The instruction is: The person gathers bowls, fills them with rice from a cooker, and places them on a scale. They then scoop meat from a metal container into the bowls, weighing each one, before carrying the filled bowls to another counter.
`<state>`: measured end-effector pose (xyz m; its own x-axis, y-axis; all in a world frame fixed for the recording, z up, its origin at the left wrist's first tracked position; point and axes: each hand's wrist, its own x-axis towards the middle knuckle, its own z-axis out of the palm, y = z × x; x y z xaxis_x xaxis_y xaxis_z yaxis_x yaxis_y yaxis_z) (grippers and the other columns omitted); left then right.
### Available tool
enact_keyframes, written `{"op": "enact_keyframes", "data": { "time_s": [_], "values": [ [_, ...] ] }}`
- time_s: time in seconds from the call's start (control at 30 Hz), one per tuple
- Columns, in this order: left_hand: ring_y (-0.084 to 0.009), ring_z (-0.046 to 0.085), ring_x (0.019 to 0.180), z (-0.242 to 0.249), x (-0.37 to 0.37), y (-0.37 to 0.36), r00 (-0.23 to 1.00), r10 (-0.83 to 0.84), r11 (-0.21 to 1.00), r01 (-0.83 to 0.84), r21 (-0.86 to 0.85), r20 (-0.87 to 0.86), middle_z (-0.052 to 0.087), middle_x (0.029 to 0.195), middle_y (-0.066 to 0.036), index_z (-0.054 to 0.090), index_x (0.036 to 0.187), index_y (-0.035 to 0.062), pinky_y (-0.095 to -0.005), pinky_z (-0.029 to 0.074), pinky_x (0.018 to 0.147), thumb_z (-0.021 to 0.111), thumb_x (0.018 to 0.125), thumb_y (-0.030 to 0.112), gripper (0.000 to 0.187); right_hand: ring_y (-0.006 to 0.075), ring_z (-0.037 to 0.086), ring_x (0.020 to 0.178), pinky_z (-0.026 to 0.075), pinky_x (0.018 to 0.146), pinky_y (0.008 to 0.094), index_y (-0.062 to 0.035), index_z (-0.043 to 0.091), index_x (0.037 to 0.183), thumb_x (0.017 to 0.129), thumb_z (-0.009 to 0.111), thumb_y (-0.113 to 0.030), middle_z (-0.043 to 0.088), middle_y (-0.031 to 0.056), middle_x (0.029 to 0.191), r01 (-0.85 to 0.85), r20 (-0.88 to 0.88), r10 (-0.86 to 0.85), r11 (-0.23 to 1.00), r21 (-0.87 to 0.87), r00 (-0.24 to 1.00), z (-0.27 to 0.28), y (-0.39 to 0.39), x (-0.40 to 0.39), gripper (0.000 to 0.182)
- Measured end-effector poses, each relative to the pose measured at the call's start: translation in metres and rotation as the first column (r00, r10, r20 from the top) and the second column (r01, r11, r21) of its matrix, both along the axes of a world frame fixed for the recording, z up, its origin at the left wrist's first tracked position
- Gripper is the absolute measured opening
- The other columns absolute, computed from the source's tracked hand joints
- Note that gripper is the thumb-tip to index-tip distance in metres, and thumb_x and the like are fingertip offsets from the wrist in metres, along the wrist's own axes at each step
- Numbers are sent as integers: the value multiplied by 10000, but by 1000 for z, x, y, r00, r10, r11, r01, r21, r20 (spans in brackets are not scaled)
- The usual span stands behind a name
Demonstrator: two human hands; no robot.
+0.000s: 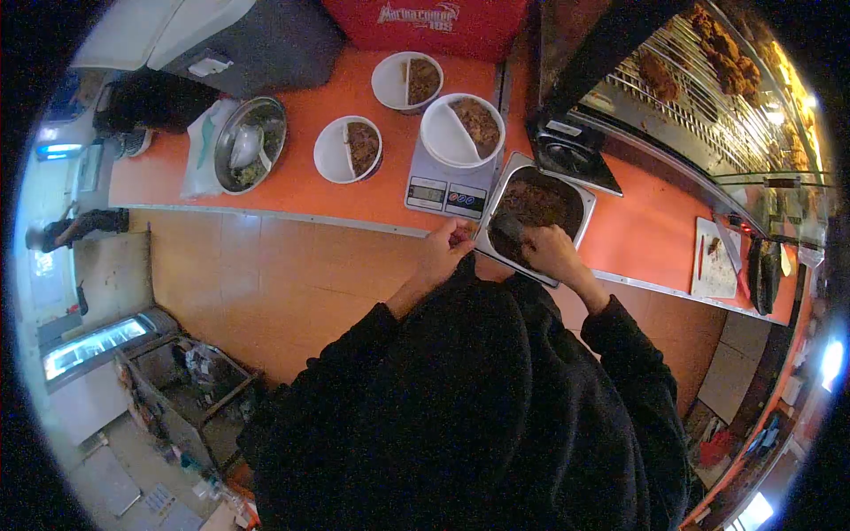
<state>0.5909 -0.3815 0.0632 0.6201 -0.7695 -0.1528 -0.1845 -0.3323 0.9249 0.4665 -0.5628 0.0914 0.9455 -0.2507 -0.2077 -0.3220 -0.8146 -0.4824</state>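
Observation:
My right hand [553, 252] is closed over the near part of a square metal pan [577, 232], gripping a dark, flat-bladed utensil [512, 228] that dips into the brown minced food [537, 202]. Beside the pan's left corner, my left hand [447, 250] has its fingers curled together; what they hold, if anything, is hidden. A digital kitchen scale [427, 191] sits left of the pan. On it rests a round white two-part bowl [450, 142], brown food filling its right side. Two similar bowls, one nearer [332, 150] and one farther back [390, 84], stand to the left.
On the orange counter [301, 205], a steel mixing bowl [276, 133] stands at the left with a ladle inside. A red box [425, 26] is behind. A glass display case [673, 97] with fried food borders the right, near a white cutting board [714, 265] with a knife.

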Motion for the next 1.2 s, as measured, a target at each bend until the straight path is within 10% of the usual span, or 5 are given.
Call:
{"op": "enact_keyframes", "data": {
  "time_s": [0.23, 0.83, 1.2],
  "values": [
    [-169, 546, 661, -15, -2, 0, 993, -2, 997, -7, -77, -114, 566, 736, -85, 499, 947, 19, -284, 443, 623, 609, 708, 86, 271, 116, 506, 424, 401, 420, 263, 2, 574, 681, 711, 552, -107, 509, 65, 467, 371, -179, -335, 696, 615, 925, -3, -17, -4, 115],
    [-158, 538, 657, -5, -2, 1, 998, 32, 999, -31, 12, -62, 559, 730, -81, 503, 927, 16, -278, 438, 606, 612, 707, 114, 264, 86, 477, 438, 385, 408, 233, 19, 526, 681, 736, 537, -66, 503, 27, 520, 328, -47, -371, 748, 576, 928, 33, -22, -37, 102],
    [-108, 498, 674, -17, 9, 22, 935, 299, 927, -333, -175, -192, 531, 759, -26, 489, 934, 24, -251, 413, 626, 580, 723, 88, 239, 35, 335, 377, 218, 342, 173, -33, 530, 722, 739, 533, -126, 388, -39, 480, 419, -176, -485, 453, 787, 856, 88, -37, -2, 95]
  ]
}}
